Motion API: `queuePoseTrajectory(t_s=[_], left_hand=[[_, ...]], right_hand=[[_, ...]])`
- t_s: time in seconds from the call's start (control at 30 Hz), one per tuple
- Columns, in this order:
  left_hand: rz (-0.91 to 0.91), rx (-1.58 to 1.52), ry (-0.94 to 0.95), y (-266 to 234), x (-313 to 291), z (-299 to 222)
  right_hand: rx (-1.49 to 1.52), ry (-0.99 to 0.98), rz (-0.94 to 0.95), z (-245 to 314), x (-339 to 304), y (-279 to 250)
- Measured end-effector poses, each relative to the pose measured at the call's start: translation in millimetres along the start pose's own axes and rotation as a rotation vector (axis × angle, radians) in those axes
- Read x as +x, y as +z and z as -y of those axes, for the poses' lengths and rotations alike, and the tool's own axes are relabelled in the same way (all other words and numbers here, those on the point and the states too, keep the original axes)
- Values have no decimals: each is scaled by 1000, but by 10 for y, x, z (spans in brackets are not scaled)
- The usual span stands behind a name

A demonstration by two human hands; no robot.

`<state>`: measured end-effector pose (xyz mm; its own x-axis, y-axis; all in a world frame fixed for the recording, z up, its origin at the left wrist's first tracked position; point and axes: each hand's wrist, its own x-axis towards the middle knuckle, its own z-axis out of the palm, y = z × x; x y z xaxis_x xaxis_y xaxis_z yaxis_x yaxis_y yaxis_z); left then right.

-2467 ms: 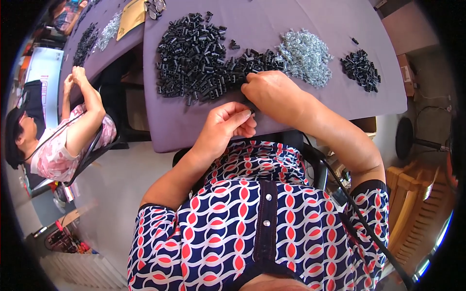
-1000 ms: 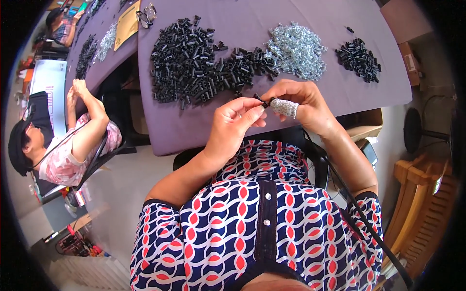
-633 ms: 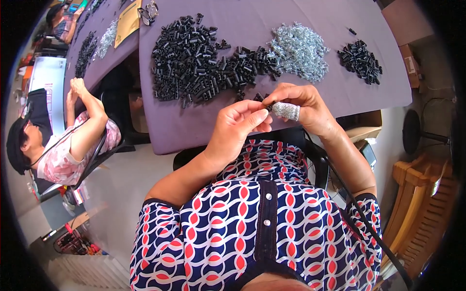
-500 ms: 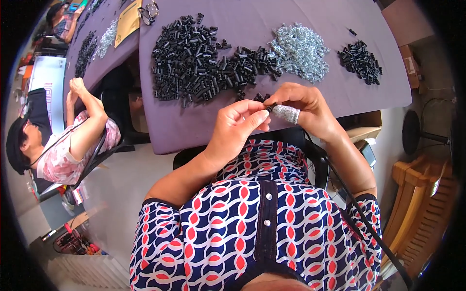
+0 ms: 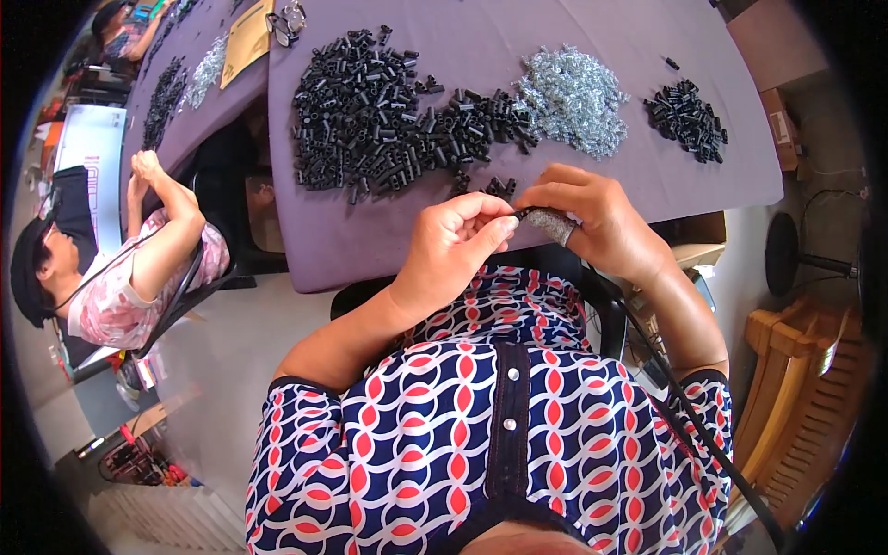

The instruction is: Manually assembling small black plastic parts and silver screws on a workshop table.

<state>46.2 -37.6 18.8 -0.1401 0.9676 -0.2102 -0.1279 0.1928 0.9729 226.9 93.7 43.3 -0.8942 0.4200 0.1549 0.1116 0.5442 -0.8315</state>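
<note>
One slack pinch could have dropped the small black piece [image 5: 521, 215] past the table [image 5: 324, 250] into the lap [image 5: 518, 310], and a knuckle swung outward could have scattered the loose black cylinders [image 5: 499, 188] just beyond. There it was, between both hands! The left hand [image 5: 444, 245] pressed thumb and fingertips narrowly onto it; the right hand [image 5: 597, 215], a silver-grey finger cover [image 5: 552, 225] on one digit, pinched from the opposite side. Farther out from the right hand sat the silvery pile [image 5: 573, 100].

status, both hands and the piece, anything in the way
Left hand pinching small black part. Right hand at it too. Part mostly hidden. Loose black parts just beyond.
</note>
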Motion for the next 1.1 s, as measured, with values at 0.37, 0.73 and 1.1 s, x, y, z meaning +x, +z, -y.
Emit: queuePoseTrajectory(t_s=[0.37, 0.73, 1.1], left_hand=[[168, -460, -360, -124, 143, 13], [45, -433, -284, -13, 104, 77], [-48, -481, -262, 103, 116, 149]], right_hand=[[-139, -70, 102, 64, 28, -129], [29, 258, 13, 72, -73, -87], [-573, -111, -83, -129, -40, 223]])
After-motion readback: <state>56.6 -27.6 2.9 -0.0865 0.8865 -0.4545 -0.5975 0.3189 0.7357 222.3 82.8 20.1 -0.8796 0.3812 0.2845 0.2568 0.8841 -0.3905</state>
